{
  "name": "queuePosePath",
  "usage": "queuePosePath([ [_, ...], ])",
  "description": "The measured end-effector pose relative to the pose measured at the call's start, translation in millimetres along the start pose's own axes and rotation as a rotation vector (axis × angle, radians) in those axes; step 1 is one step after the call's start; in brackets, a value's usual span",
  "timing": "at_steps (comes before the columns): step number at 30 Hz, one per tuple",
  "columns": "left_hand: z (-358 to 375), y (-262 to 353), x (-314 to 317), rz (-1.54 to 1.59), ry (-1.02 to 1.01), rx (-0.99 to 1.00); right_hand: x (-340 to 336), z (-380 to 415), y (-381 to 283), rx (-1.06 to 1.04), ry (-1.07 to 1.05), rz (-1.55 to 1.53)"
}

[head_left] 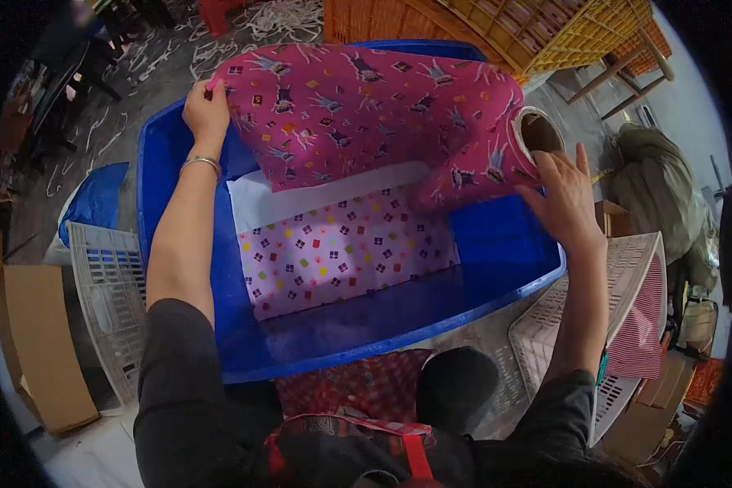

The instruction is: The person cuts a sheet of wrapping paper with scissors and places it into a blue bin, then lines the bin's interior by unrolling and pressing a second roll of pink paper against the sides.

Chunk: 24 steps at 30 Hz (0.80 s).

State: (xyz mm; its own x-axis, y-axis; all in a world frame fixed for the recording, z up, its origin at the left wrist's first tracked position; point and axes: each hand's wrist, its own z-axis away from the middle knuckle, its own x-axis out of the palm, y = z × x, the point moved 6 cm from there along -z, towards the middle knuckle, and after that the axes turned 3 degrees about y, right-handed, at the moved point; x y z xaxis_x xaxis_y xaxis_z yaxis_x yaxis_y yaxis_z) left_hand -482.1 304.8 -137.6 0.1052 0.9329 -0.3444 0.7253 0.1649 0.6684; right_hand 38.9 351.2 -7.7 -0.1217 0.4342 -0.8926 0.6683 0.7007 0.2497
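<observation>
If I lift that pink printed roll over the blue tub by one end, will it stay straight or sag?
The pink printed roll would probably sag: it already bends near the right hand, and its sheet drapes loosely from the left hand. The open cardboard core suggests it is hollow, so likely light for its size. Being round, it may roll along the blue tub.

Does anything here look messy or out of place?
Yes. Pale strips and scraps lie scattered across the floor beyond the blue tub. Inside it, the white sheet lies askew over the patterned paper.
</observation>
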Motion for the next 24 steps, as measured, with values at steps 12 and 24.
queuePosePath([
  [12,60,-9,1,0.162,-0.007,0.032,21,-25,-37,0.063,0.062,0.029],
  [24,240,47,67,0.353,-0.656,0.153,17,-29,-41,-0.136,0.111,-0.143],
])
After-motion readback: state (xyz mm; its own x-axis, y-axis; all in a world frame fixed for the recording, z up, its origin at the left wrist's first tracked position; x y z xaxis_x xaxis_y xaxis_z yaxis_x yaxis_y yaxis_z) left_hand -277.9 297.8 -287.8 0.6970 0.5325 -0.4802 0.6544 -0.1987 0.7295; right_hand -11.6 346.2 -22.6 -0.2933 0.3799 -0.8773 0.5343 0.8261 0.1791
